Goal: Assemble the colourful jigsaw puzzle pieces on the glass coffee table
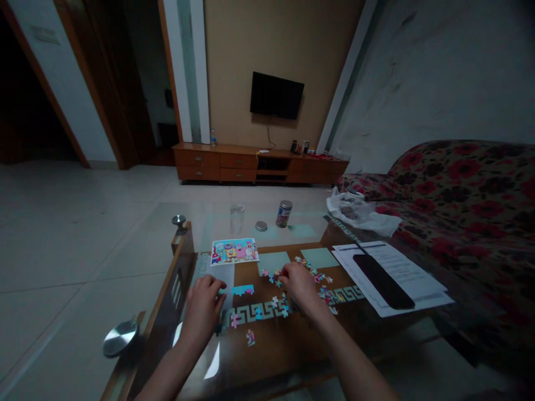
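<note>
My left hand (206,301) hovers over the left part of the glass table, fingers loosely curled and apart, with nothing in them. Just right of it lies a small joined strip of jigsaw pieces (243,290), mostly light blue. My right hand (298,281) is among the loose jigsaw pieces (315,274), its fingertips pinched together; whatever they hold is hidden. More loose pieces are scattered in front, among them a pink piece (234,320) and a separate piece (250,337) close to me. Behind the strip lies a colourful cartoon picture card (234,252).
Toward the table's far side stand a clear glass (237,218) and a printed tin (283,214), with a metal lid (261,226) between them. On the right, a black phone (383,281) rests on paper sheets (422,278). A plastic bag (363,213) lies near the flowered sofa (463,178).
</note>
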Demonstrator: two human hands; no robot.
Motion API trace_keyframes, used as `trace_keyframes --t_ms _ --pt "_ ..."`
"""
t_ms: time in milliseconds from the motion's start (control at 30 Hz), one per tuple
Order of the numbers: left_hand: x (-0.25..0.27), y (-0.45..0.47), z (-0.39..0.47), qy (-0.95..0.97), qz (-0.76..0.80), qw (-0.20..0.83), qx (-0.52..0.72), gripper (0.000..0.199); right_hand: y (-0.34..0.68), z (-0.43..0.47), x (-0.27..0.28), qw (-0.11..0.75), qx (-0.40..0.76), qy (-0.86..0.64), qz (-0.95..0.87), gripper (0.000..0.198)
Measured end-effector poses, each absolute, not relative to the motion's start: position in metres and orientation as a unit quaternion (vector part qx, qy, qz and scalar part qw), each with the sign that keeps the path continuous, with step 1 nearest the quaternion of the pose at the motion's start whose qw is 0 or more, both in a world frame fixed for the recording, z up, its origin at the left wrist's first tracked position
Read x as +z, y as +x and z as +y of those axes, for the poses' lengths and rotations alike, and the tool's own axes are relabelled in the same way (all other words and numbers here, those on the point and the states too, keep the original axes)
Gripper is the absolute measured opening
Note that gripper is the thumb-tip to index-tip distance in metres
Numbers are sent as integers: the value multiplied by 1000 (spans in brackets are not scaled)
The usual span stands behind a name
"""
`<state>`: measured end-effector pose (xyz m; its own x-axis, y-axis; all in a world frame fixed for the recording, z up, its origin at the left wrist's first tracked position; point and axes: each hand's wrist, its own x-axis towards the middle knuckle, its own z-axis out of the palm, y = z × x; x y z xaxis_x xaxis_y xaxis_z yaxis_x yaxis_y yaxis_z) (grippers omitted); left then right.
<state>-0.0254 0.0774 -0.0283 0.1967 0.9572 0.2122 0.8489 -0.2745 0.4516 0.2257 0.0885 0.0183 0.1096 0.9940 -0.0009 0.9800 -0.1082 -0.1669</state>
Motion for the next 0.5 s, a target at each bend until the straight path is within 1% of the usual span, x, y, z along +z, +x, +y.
trace_keyframes --t_ms 100,167,233,367,500 --pt "-24 14 82 779 576 127 215 24 217 86 15 55 61 -735 -673 14" --pt "-22 38 88 783 574 131 202 25 211 87 14 50 64 -735 -673 16" --pt "-19 58 97 785 576 130 187 24 210 88 14 48 68 -735 -673 18" --pt "-12 87 117 786 585 123 157 15 222 90 12 47 80 -732 -675 16" --pt "-6 103 130 783 594 139 122 24 236 90 10 45 86 -733 -673 19"
